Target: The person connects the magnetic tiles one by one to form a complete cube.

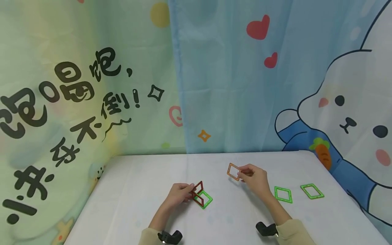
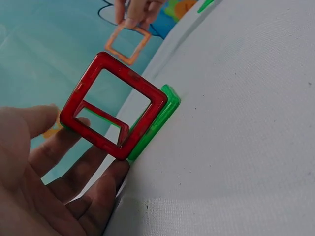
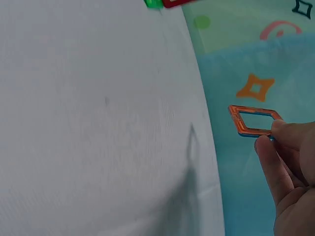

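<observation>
On the left, the left hand (image 1: pixel 180 193) grips two red frames (image 2: pixel 129 74) between thumb and fingers at their left side. They stand tilted up over a green frame (image 1: pixel 208 203) that lies on the white table (image 1: pixel 137 190), just to the right of the fingertips; in the left wrist view, the lower corner of the front red one meets its edge. How the second red one joins the first is partly hidden.

Farther right, and a little deeper across the table, an orange frame (image 1: pixel 228 169) is held in the air. It sits at the left of the right hand (image 1: pixel 254 177), which pinches it by its right side between thumb and fingers. It is apart from the red ones.

To the right of the right forearm, a second green frame (image 1: pixel 283 188) lies flat near it, then a third green frame (image 1: pixel 307 185), also flat, well apart from both hands.
</observation>
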### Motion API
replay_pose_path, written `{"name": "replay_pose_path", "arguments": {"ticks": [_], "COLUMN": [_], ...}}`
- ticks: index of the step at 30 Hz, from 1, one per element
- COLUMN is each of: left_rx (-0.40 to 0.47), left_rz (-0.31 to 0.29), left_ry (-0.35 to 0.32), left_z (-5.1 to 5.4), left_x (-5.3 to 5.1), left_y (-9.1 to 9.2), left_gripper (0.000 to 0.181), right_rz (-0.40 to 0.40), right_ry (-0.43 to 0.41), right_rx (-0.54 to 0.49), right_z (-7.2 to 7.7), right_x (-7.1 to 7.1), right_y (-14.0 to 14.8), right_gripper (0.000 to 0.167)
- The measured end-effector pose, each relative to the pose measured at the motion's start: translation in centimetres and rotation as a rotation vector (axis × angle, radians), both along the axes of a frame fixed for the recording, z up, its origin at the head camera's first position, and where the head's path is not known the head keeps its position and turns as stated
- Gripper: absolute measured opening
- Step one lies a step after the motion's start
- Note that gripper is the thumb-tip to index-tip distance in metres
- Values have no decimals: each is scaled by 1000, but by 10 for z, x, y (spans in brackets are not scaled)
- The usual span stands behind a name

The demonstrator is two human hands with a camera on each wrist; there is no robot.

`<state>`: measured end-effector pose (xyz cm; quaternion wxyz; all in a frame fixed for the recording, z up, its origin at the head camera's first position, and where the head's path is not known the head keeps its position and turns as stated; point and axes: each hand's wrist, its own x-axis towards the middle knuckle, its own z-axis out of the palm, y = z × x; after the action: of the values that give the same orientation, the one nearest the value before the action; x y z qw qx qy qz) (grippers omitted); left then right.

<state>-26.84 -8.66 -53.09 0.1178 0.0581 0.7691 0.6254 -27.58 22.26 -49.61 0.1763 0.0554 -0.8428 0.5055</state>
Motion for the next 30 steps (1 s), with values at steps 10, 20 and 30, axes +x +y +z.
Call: {"name": "replay_pose_path", "arguments": {"ticks": [10,20,30], "left_rx": [15,19,19], "left_rz": [2,4,22], "left_ry": [-7,-14,-24], "left_z": [0,0,-1], "left_x": [0,1,2], "left_y": [1,2,0], "left_gripper": [34,33,33], "right_rz": [77,92,129], "right_ry": [29,48,88], "right_rx": [-41,-25,-11], "right_z": [6,4,-5], "right_x": [19,30,35], "right_y": [-35,-59,-73], "right_gripper": [15,14,14]}}
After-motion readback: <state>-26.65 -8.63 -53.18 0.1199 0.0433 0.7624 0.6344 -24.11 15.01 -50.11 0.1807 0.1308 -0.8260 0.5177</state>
